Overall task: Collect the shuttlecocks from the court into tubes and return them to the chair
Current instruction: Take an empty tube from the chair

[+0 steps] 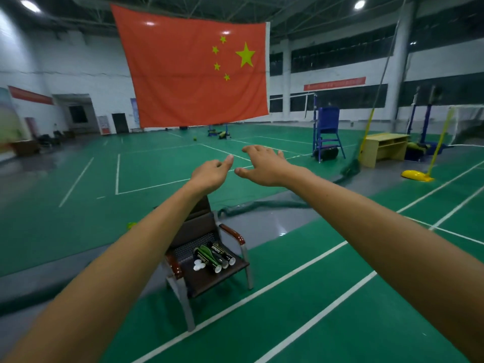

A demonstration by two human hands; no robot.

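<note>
A dark chair (237, 235) with wooden armrests stands on the green court below my outstretched arms. On its seat lie several black and green shuttlecock tubes (217, 255) side by side, their white ends toward me. A few white caps or shuttlecocks (199, 265) lie next to them. My left hand (212, 171) and my right hand (264, 163) are both stretched forward in the air above and beyond the chair, fingers relaxed, holding nothing. No loose shuttlecocks show clearly on the floor.
A large red flag (193, 72) hangs ahead. A dark green net (262, 205) lies bundled on the floor behind the chair. A blue umpire chair (327, 132), a wooden desk (385, 148) and a yellow post base (416, 175) stand at the right.
</note>
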